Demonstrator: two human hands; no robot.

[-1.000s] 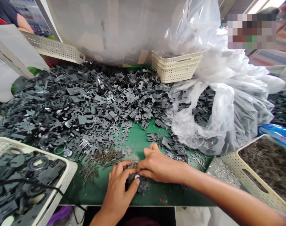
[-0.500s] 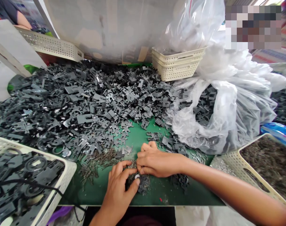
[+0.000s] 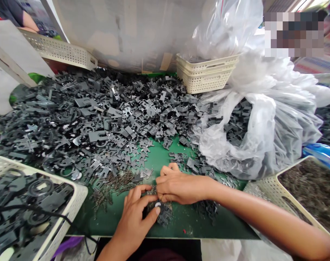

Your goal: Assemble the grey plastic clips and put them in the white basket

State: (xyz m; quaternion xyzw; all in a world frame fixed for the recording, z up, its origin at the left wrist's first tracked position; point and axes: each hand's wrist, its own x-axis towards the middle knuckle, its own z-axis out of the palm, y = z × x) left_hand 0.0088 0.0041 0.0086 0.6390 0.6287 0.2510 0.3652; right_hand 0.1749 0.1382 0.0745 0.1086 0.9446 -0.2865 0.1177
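Observation:
On the green tabletop, a dark grey plastic assembly [image 3: 165, 216] with a small white piece lies between my hands near the front edge. My left hand [image 3: 140, 210] is curled around its left side, the thumb against the white piece and the index finger along the far edge. My right hand [image 3: 175, 186] is closed at the far side of the assembly, fingertips bunched down against it; whatever they pinch is hidden. Just left of my fingers lie small metal springs [image 3: 107, 188]. Flat grey fork-shaped pieces [image 3: 143, 156] are scattered beyond.
A large heap of grey plastic parts [image 3: 113, 108] spreads across the back. A cream basket of grey parts [image 3: 78, 192] stands left, another with small brownish pieces [image 3: 273, 185] right. Clear plastic bags [image 3: 262, 134] bulge at right. Stacked baskets [image 3: 205, 79] stand behind. A black cable [image 3: 31, 209] crosses the left basket.
Both hands keep nearly the same grip and place on the assembly. The view has shifted very slightly.

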